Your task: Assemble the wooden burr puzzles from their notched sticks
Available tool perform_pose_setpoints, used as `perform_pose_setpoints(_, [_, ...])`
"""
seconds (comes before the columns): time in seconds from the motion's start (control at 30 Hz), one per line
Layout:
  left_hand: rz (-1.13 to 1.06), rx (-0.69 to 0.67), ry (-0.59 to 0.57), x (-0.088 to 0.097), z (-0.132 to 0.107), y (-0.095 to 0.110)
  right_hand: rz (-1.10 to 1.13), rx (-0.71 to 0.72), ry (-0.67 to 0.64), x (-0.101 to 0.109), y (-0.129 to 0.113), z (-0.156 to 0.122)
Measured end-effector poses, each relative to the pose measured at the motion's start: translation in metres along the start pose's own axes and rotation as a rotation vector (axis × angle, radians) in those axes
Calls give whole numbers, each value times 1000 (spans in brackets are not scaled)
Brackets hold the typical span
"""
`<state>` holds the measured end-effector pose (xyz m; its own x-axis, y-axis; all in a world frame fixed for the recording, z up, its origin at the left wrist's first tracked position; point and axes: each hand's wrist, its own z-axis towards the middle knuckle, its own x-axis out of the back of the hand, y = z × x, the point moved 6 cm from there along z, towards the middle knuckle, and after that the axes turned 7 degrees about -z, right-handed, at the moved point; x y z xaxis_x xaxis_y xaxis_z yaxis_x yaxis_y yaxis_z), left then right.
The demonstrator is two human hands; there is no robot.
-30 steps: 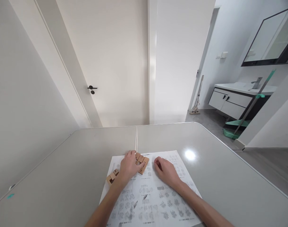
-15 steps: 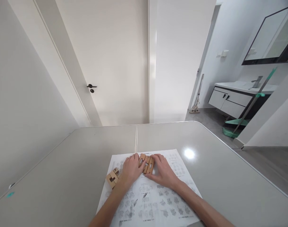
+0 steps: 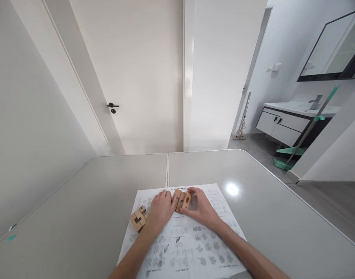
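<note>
Several notched wooden puzzle pieces (image 3: 182,201) stand side by side on a printed paper sheet (image 3: 191,240). My left hand (image 3: 161,209) is at their left side, its thumb against the leftmost piece and its other fingers curled, partly hiding that end. On the other side, my right hand (image 3: 203,210) grips the rightmost piece between thumb at the near end and fingers at the far end. Dark recesses show in the faces of the pieces. A second cluster of wooden puzzle pieces (image 3: 138,219) lies left of my left wrist, partly covered by the forearm.
The sheet, printed with grey diagrams, lies on a light grey table (image 3: 87,217) with a seam across its middle. Beyond the table's far edge is a white door (image 3: 145,77). A mop (image 3: 243,120), a green dustpan (image 3: 283,164) and a sink cabinet (image 3: 282,122) stand to the right.
My left thumb has drawn back from over the pieces to their left side. The pieces have shifted slightly right, and the right one now shows a dark recess. The second cluster stays put.
</note>
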<state>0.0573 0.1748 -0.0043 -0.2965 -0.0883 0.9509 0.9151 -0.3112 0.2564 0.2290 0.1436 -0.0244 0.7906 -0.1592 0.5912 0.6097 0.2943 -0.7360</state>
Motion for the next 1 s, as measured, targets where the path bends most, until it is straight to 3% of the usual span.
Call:
perform_pose_setpoints(0.37, [-91,-50,49,1,-3,1,15,-61,164,14,1,2])
perform_pose_setpoints(1.0, [-79,-85,61,-3,-5,-1,149,-168,238,19,14,6])
